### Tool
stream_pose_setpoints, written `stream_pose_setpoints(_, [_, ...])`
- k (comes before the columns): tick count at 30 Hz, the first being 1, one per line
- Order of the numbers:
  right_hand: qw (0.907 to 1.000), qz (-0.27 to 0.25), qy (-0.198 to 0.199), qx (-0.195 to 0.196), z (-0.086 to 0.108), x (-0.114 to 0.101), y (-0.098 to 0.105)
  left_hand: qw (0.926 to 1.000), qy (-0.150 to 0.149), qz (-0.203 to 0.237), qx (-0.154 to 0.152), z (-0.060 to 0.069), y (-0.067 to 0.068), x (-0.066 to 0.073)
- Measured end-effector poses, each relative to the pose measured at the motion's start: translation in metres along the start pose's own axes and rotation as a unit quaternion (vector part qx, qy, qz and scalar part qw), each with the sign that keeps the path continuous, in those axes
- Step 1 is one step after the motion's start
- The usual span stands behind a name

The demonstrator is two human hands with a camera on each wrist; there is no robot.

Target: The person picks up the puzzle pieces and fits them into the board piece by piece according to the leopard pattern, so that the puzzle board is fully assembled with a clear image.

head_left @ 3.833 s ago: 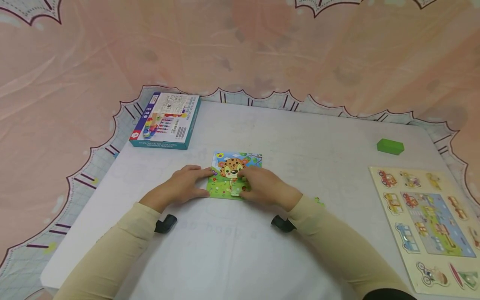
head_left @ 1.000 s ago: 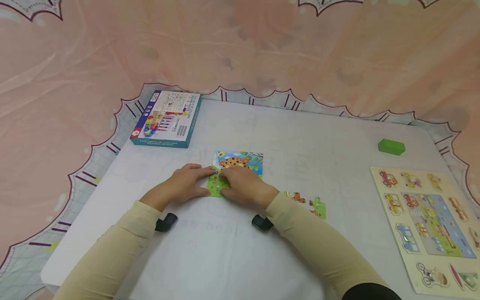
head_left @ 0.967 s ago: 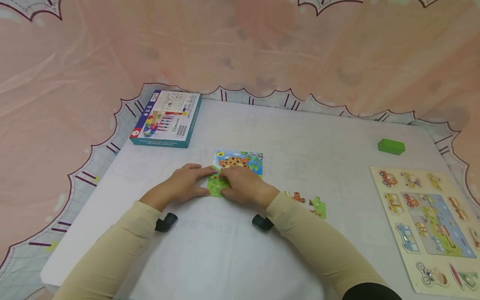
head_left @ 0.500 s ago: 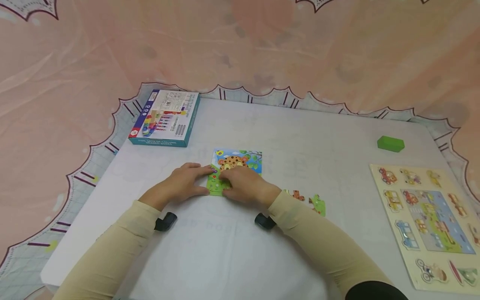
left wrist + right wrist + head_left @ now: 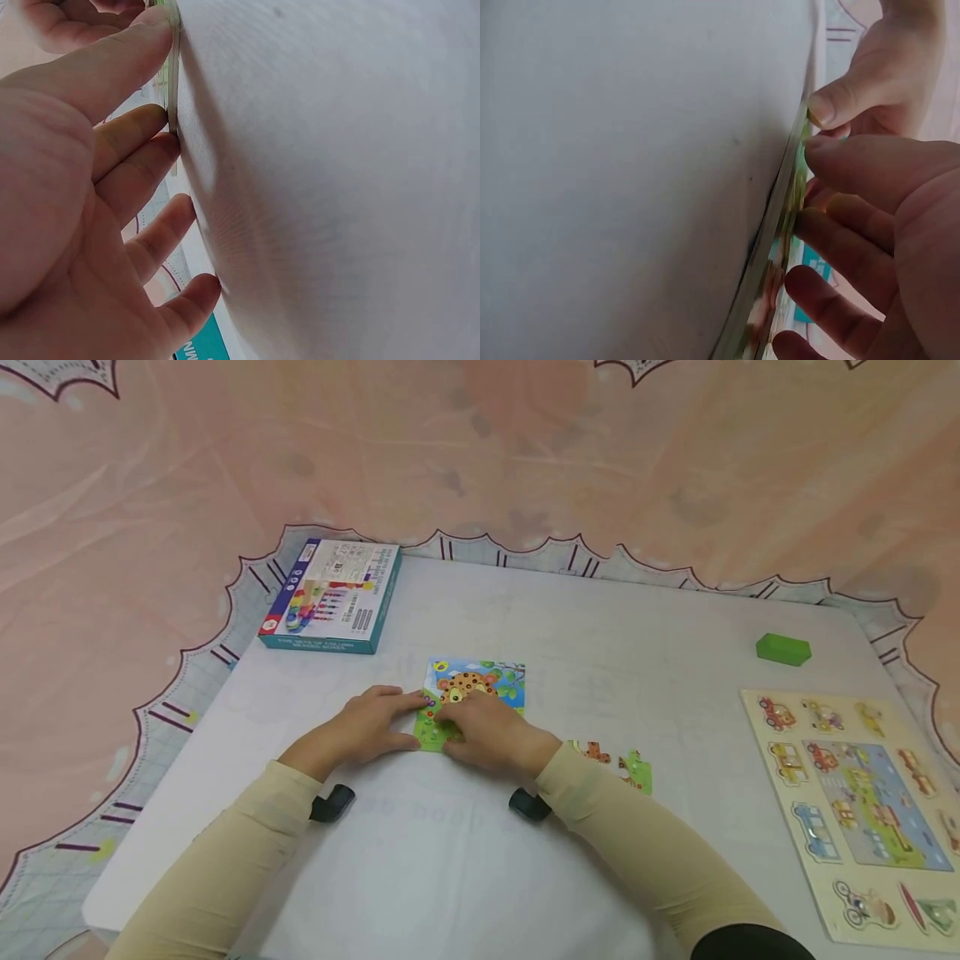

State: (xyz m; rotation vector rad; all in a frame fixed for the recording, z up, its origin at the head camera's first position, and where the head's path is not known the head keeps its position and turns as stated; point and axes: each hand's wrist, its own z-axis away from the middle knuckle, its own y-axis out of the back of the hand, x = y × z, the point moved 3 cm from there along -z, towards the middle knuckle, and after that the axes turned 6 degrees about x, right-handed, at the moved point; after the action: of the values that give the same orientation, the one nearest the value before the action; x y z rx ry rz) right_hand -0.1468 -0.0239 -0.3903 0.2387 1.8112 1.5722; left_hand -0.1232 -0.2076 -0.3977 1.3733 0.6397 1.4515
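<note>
A small jigsaw puzzle (image 5: 512, 689) with a spotted leopard, blue sky and green grass lies flat in the middle of the white table. My left hand (image 5: 363, 731) rests at its left side; the thumb and index fingertips touch that edge, fingers spread, as the left wrist view shows. My right hand (image 5: 491, 731) bends over the lower half, thumb and fingers on a green puzzle piece (image 5: 444, 735) near the lower left. That hand hides much of the leopard's face and body. In the right wrist view, thumb and fingertips meet the puzzle's surface (image 5: 780, 240).
Loose puzzle pieces (image 5: 636, 771) lie right of the puzzle, partly behind the right sleeve. A vehicle peg board (image 5: 765, 827) fills the right side, with a green block (image 5: 783, 649) behind it. A flat toy box (image 5: 333, 597) stands at the back left.
My right hand has moved left across the puzzle since the oldest frame, uncovering its right edge and the loose pieces. Over the last second it shifts only slightly. My left hand stays put.
</note>
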Motion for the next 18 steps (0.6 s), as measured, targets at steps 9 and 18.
stream_pose_setpoints(9, [0.9998,-0.017,0.0,-0.004,-0.002,0.003,0.0,1.0,-0.003,-0.004,0.0,-0.001,0.0,0.0])
stream_pose_setpoints(18, [0.9964,-0.081,-0.024,-0.002,0.007,0.01,0.01,1.0,0.001,-0.002,-0.001,-0.002,0.0,0.0])
